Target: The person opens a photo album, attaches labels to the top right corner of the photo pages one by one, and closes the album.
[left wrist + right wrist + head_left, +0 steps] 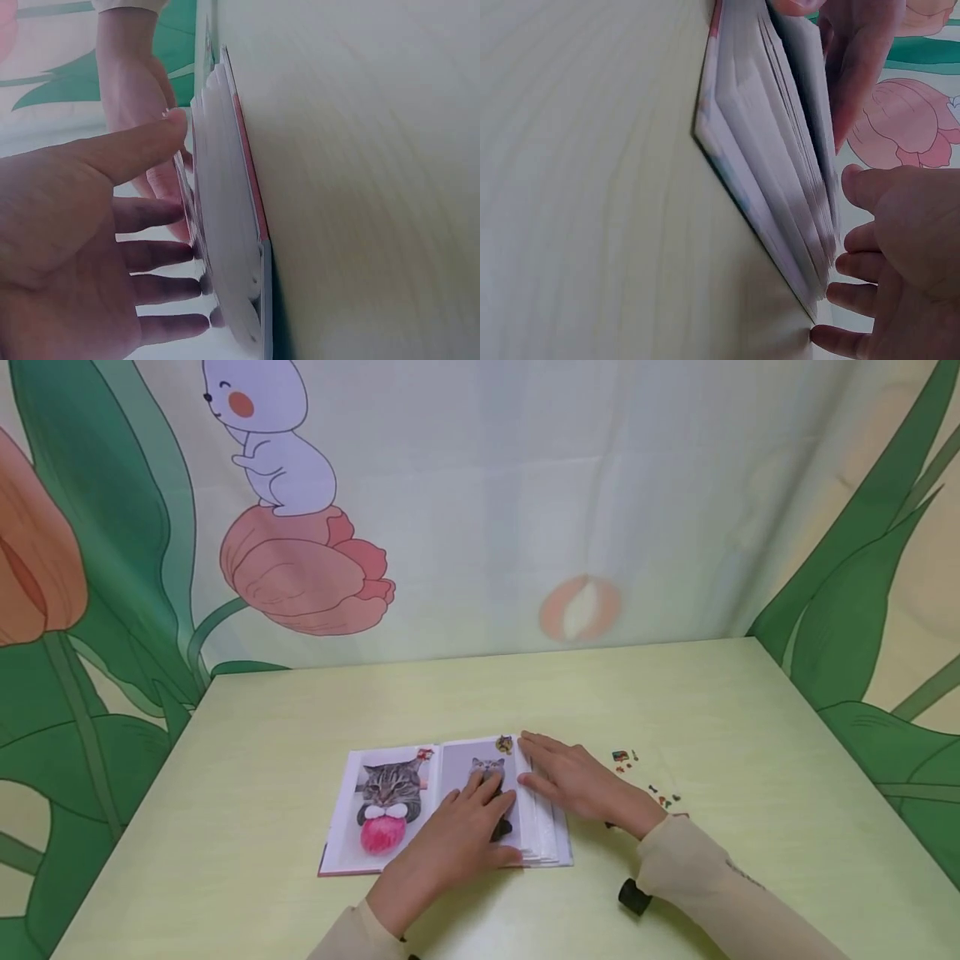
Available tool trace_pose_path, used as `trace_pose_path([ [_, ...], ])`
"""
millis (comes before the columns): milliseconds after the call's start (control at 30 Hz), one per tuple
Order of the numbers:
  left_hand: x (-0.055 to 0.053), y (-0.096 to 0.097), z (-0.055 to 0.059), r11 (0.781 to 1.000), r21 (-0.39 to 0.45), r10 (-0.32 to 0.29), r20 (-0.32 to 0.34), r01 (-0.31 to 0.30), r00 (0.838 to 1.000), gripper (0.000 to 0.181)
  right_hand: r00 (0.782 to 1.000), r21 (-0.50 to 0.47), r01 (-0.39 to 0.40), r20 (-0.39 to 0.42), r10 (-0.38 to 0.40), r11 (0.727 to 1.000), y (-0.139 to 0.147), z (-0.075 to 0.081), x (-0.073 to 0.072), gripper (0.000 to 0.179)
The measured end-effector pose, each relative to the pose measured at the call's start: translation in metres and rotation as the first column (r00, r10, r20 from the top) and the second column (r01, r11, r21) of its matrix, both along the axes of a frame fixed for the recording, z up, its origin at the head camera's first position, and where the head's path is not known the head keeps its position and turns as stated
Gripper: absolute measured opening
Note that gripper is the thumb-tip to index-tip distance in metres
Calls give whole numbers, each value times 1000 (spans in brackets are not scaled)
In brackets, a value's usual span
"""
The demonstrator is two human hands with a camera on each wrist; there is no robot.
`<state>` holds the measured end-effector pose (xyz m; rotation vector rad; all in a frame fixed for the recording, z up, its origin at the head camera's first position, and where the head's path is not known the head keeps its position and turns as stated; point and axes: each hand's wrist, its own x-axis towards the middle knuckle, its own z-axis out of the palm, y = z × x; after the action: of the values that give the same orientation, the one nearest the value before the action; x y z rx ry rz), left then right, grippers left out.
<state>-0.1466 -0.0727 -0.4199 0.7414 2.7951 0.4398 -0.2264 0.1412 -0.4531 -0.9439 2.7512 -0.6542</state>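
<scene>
A photo album (341, 852) lies spread on the table, with a tabby cat picture and a pink pompom on its left page. My left hand (457, 827) rests its fingertips on the right page, over a grey cat picture (487, 763) that it partly covers. At the album's right edge is my right hand (573, 774), its fingers extended along the page edges. The left wrist view shows the left fingers (161, 289) straight against the top page. In the right wrist view the right hand (900, 247) stands beside the stacked page edges (780, 150), its fingers slightly bent.
Several tiny stickers (620, 756) lie on the table right of the album, partly behind the right forearm. Small stickers also sit on the album pages, such as a round gold one (504, 744). A printed curtain (465, 510) hangs behind the table (255, 735).
</scene>
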Motion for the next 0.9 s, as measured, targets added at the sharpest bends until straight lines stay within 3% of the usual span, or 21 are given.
trace_pose_path([
  [167, -2, -4, -2, 999, 50, -5, -18, 5, 1000, 72, 1000, 4, -2, -3, 3, 1000, 1, -3, -2, 63],
  [400, -2, -8, -5, 998, 61, -5, -55, 8, 998, 69, 1000, 20, -3, 6, 3, 1000, 1, -5, -3, 63],
  [900, -5, -9, -6, 997, 79, 3, -66, 2, 998, 64, 999, 58, -18, -32, 20, 998, 0, -7, -2, 61],
])
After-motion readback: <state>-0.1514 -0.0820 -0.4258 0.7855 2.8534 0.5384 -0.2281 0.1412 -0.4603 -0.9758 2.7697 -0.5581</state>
